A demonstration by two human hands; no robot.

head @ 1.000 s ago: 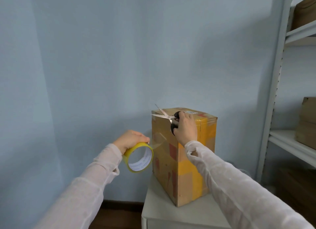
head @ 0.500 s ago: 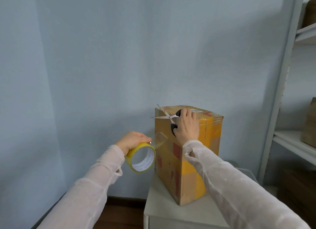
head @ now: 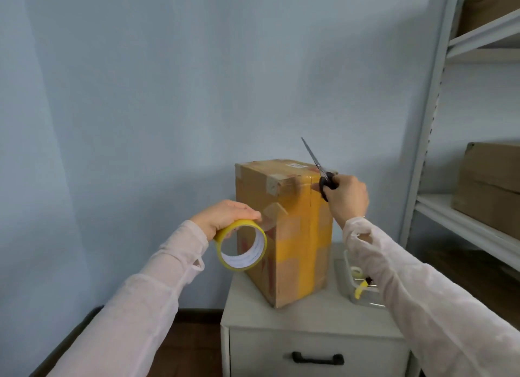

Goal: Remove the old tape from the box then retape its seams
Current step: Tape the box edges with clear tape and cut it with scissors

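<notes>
Since 0.5 s ago: right hand (head: 347, 198) w/ scissors (head: 323, 171) went from the box's near top edge to its top right corner. Blades were apart pointing left, now together, pointing up-left above the box top. Left hand holds roughly same spot rel. to box.

Head view:
- box (head: 284, 236): upright on desk (head: 309, 309), one vertical edge toward cam. Yellow tape bands (head: 306, 236) on right face, old tape patch (head: 272, 184) over top front corner, white label (head: 297, 165) on top.
- left hand (head: 225, 216): grip clamped over top of tape roll (head: 240, 246), fingers curled on outer rim. Roll sits just beside box's left face, core hole toward cam. Clear strip (head: 271, 215) runs from roll to box's front edge; can't tell if cut.
- right hand: grip wrapped round the black scissor handles, just beside box's upper right edge. Contact w/ box: can't tell.
- in the way: roll hides part of box's left face. Right sleeve (head: 422, 292) hides part of a clear tray (head: 363, 289) on desk right of box; sth yellow inside, rest unclear.
- desk front: drawer w/ black handle (head: 318, 358).
- right: shelf unit (head: 475, 236) w/ brown cartons (head: 495, 179) on mid + top shelves.
- pale blue wall (head: 168, 95) behind, wood floor (head: 191, 345) lower left.
</notes>
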